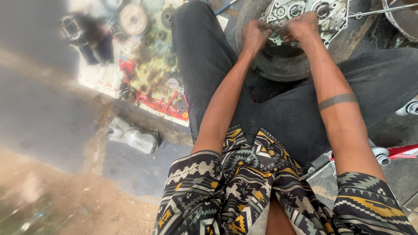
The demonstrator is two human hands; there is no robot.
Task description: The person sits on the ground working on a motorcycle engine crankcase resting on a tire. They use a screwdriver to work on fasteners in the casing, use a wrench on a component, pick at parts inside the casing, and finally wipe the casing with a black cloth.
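Both hands (278,32) on engine casing (305,13)

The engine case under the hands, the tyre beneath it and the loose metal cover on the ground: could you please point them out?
engine case (332,19): head view, on its bare metal face.
tyre (278,69): head view, on its near rim.
metal cover (135,137): head view, on its top.

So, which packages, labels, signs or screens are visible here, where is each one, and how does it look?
Printed sheet: flat on the ground to the left of the person's left leg, rectangular, white and red with yellowish, grease-stained areas, with gears and small metal parts laid on it.
Small white printed piece: at the top, beside the left knee, mostly hidden.
No screens or signs are visible.
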